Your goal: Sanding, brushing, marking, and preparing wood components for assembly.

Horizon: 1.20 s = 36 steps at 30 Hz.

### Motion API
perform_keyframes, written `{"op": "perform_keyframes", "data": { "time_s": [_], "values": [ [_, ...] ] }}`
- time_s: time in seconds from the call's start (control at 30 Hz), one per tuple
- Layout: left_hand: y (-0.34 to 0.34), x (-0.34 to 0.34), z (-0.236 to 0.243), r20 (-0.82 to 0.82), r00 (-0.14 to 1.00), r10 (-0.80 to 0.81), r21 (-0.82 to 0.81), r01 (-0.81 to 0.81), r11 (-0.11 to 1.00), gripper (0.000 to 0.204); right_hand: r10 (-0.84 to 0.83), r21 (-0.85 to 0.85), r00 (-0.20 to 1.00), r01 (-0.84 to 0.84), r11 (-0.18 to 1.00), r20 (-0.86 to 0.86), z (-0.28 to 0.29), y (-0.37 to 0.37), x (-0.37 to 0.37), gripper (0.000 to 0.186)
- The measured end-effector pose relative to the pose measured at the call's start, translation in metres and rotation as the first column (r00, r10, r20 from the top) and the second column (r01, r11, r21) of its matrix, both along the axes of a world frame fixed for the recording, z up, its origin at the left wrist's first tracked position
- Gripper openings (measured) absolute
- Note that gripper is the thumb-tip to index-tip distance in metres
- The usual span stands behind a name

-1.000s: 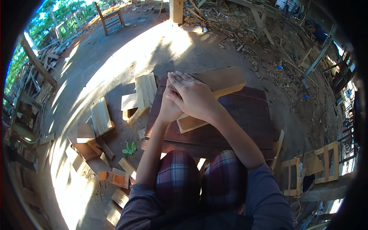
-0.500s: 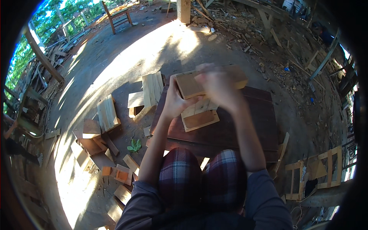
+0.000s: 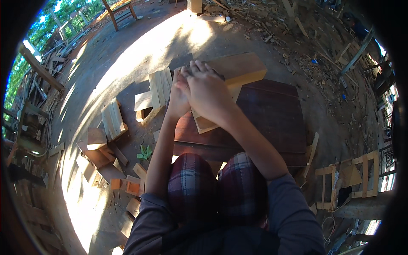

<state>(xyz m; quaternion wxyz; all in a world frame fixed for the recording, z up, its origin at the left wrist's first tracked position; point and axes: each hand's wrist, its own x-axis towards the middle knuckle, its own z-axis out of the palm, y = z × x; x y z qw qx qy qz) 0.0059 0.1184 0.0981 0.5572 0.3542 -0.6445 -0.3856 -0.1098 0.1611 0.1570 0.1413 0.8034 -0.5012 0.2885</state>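
Observation:
A long wooden block (image 3: 246, 68) lies tilted across a smaller wooden piece (image 3: 207, 124), both on a dark red-brown wooden surface (image 3: 272, 121) in front of my knees. My left hand (image 3: 180, 100) grips the block's left end, which is mostly hidden by the hands. Across that end lies my right hand (image 3: 206, 87), its fingers bent and reaching over beside the left thumb. A thin dark edge shows under the right hand; what it belongs to is hidden.
Several pale wooden boxes and offcuts lie on the ground to the left, among them a planked box (image 3: 114, 119) and an orange-toned block (image 3: 133, 188). A green leafy sprig (image 3: 145, 152) is near my left arm. A slatted wooden frame (image 3: 365, 174) stands at right.
My right hand has swept left along the block, from its middle to the left end by my left hand. The view has shifted slightly, and the block appears higher and more tilted.

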Motion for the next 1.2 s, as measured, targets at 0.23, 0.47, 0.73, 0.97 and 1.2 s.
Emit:
{"op": "perform_keyframes", "data": {
  "time_s": [0.23, 0.47, 0.73, 0.97, 1.2],
  "values": [
    [0.012, -0.011, 0.015, -0.003, 0.987, -0.162, -0.040, 0.162, 0.986, 0.074, -0.434, 0.153, 0.900, 0.424, 0.893, 0.045, 0.030, -0.011, -0.093, 0.050],
    [0.007, 0.004, 0.005, 0.177, 0.984, 0.000, -0.101, 0.019, 0.995, 0.070, 0.094, 0.075, 0.993, -0.099, 0.992, 0.072, 0.000, -0.001, -0.011, 0.043],
    [0.021, -0.018, 0.021, 0.095, 0.991, -0.089, -0.078, 0.097, 0.992, 0.079, -0.371, -0.015, 0.908, 0.381, 0.925, 0.192, 0.008, -0.017, -0.137, 0.040],
    [0.005, 0.003, 0.002, -0.066, 0.986, -0.151, 0.019, 0.152, 0.988, 0.081, 0.062, 0.123, 0.982, -0.085, 0.989, 0.177, 0.005, 0.003, -0.023, 0.042],
    [0.017, -0.009, 0.015, 0.064, 0.995, -0.081, -0.065, 0.085, 0.994, 0.079, -0.480, 0.630, 0.859, 0.277, 0.726, 0.176, 0.045, 0.001, -0.108, 0.053]
  ]
}}
